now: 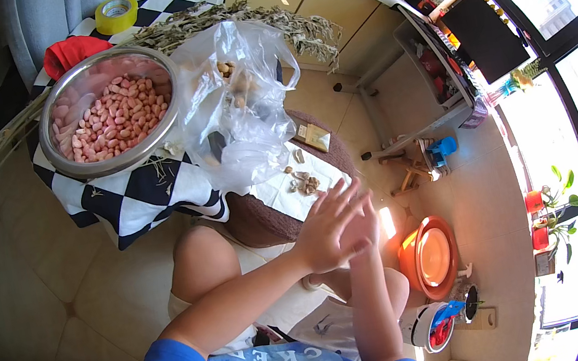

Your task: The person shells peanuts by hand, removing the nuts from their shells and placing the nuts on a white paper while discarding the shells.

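My left hand [325, 230] and my right hand [364, 227] meet palm to palm above my lap. Fingers of the left are stretched out and spread, partly covering the right, whose visible fingers look straight. Whether anything small lies between the palms is hidden. Just beyond them, white paper [282, 195] covers part of a brown padded stool [258, 224], with a few peanut shells [305, 184] on it. A clear plastic bag [240, 123] with some unshelled peanuts [226, 69] stands behind. At left, a metal bowl [123, 162] holds many pink peanut kernels [119, 117].
The bowl rests on a checkered cloth [141, 199] beside yellow tape [116, 14], red cloth [66, 56] and dried stalks [309, 30]. A small packet [314, 137] lies on the stool. Orange basins [452, 248] and a white bucket [412, 329] stand at right.
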`<act>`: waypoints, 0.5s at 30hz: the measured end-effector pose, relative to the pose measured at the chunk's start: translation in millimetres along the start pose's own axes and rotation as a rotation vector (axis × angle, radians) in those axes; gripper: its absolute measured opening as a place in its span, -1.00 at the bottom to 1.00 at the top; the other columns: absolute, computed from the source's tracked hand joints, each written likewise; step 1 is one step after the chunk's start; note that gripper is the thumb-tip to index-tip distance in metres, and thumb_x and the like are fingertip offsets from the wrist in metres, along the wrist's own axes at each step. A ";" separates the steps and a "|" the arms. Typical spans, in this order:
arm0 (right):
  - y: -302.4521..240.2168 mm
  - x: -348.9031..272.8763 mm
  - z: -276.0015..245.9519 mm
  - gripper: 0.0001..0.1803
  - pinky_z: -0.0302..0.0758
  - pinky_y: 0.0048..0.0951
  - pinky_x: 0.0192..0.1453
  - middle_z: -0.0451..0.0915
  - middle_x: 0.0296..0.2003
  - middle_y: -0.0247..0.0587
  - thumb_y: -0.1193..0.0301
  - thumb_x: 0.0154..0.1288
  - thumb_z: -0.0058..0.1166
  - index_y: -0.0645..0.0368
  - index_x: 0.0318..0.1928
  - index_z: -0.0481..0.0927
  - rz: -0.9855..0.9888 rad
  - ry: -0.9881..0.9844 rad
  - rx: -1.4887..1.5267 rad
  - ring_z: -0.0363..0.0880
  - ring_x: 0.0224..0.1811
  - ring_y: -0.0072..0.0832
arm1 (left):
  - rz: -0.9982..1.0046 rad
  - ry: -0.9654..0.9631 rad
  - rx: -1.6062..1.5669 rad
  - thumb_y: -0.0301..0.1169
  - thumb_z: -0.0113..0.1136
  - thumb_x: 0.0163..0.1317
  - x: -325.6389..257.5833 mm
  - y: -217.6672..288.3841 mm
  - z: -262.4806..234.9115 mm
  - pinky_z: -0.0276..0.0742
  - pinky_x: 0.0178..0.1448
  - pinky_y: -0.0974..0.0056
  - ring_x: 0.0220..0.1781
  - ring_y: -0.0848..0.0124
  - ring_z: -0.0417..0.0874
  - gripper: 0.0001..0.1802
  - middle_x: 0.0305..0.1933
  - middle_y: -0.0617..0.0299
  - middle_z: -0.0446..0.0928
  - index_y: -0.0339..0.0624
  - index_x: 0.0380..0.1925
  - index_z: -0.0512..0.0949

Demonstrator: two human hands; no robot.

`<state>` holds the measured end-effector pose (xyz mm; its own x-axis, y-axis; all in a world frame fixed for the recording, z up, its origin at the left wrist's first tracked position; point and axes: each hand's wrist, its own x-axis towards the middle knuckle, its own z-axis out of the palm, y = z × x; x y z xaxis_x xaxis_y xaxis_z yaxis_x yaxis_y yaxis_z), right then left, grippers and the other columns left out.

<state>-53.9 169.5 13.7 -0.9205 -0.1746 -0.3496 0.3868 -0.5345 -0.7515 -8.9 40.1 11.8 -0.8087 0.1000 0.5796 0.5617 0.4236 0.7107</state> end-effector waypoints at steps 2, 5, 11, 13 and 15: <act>8.1 -54.6 56.8 -0.16 -0.08 -0.20 0.52 0.13 0.42 0.02 -0.17 0.45 -0.37 0.28 0.43 0.08 -0.122 -0.325 -0.067 0.07 0.47 -0.17 | 0.313 0.069 -0.102 0.30 -0.08 0.23 -4.6 -17.9 -9.3 0.00 0.47 -0.14 0.48 -0.02 0.17 -0.13 0.45 -0.06 0.19 -0.04 0.37 0.26; -33.7 -132.4 104.4 -0.04 -0.09 0.03 0.51 0.14 0.39 0.25 -0.27 0.34 -0.24 0.33 0.41 0.15 -0.612 -0.494 -0.455 0.10 0.46 0.09 | -0.027 0.203 -0.224 0.00 0.15 0.22 14.3 -32.5 -8.4 0.19 0.37 -0.11 0.34 -0.01 0.34 -0.22 0.29 -0.14 0.35 -0.19 0.34 0.25; -11.5 -119.0 98.3 -0.51 0.26 0.00 0.31 0.59 0.03 -0.01 0.27 -0.03 0.14 0.21 -0.04 0.64 -1.170 -0.580 -1.384 0.45 0.14 0.09 | -0.784 -0.208 -1.348 0.34 -0.37 0.35 -13.1 -49.3 9.6 0.18 0.42 0.07 0.40 0.20 0.27 -0.06 0.41 -0.13 0.19 -0.26 0.41 0.09; 21.9 -50.5 50.5 -0.59 0.33 -0.04 0.20 0.61 -0.03 0.00 0.39 -0.01 0.09 0.25 -0.08 0.65 -1.299 -0.400 -1.470 0.49 0.12 0.03 | -0.526 -0.328 -1.950 0.27 -0.31 0.38 -20.2 -23.1 26.2 0.07 0.51 0.13 0.43 0.23 0.23 -0.09 0.43 -0.06 0.18 -0.32 0.40 0.10; 27.7 -30.4 21.2 -0.67 0.43 -0.04 0.03 0.64 -0.23 0.13 0.46 0.07 -0.03 0.37 -0.17 0.64 -1.478 -0.209 -1.183 0.59 -0.18 0.02 | -0.575 -0.184 -1.817 0.26 -0.27 0.37 -16.7 9.0 1.7 0.03 0.52 0.14 0.45 0.26 0.23 -0.10 0.45 -0.01 0.17 -0.33 0.39 0.11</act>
<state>-16.4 142.5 15.4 -0.4595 -0.3039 0.8345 -0.8524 0.4147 -0.3184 9.3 43.8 7.8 -0.8740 0.4429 0.2001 -0.3605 -0.8669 0.3442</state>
